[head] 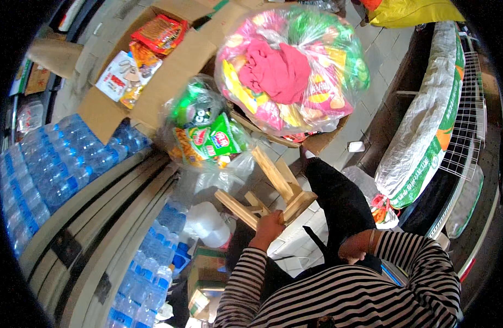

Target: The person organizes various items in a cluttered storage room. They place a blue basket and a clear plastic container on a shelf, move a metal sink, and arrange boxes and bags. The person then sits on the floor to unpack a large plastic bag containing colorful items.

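Observation:
My left hand (269, 229) grips the edge of a small wooden stool (298, 205), whose legs point up and away from me. My right hand (354, 248) rests by my dark-trousered leg, its fingers partly hidden, and I cannot tell whether it holds anything. Beyond the stool lies a clear plastic bag of snack packets (212, 137). Farther off, a large clear bag of pink, yellow and green packets (333, 78) sits on an open carton, with a red cloth (276, 69) on top.
Wrapped water bottles (58, 164) stand at the left beside a door frame (99, 209). An open cardboard box (177, 69) holds snack packets. A long white woven sack (419, 119) lies at the right near a wire rack (466, 110). A white piece (356, 146) lies on the tiled floor.

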{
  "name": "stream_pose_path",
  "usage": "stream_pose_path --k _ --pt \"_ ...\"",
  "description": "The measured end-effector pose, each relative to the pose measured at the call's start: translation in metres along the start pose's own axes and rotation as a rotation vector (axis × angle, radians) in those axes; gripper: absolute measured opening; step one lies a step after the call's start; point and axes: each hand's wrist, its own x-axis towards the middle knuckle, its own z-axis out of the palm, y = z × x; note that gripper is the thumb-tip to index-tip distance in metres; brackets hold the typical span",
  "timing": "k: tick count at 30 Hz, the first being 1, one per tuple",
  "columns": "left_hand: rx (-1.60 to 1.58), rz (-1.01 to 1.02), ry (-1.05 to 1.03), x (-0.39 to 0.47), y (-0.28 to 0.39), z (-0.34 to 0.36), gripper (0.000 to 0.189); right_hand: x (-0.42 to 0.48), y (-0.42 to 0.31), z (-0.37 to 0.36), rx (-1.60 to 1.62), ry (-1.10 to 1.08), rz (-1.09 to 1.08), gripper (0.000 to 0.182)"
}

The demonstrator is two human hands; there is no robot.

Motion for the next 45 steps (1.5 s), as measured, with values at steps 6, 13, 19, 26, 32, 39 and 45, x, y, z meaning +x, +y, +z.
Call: stream_pose_path --k 6,13,19,26,32,39,45 --pt "-0.039 0.265 -0.044 0.09 -0.069 0.137 0.031 0.012 0.015 -0.066 -0.491 0.348 -0.212 0.027" --pt "-0.053 0.195 -0.469 0.134 -0.073 0.189 0.03 0.061 0.024 -0.144 -0.457 0.406 -0.22 0.028" --pt "-0.304 0.302 -0.727 0.172 -0.138 0.286 0.05 0.102 0.024 -0.205 -0.516 0.321 -0.049 0.029" --pt "-0.364 0.228 -0.805 0.199 -0.152 0.263 0.048 0.121 -0.015 -0.25 -0.654 0.625 -0.057 0.021" --pt "-0.334 0.189 -0.343 0.27 -0.168 0.203 0.039 0.124 -0.041 -0.272 -0.883 1.027 -0.248 0.018" --pt "-0.648 0.305 0.262 0.276 -0.128 0.129 0.027 0.116 -0.041 -0.263 -0.978 1.204 -0.322 0.018" --pt "0.236 0.052 0.244 0.163 -0.058 -0.02 0.022 0.117 -0.038 -0.26 -0.843 1.436 -0.423 0.021"
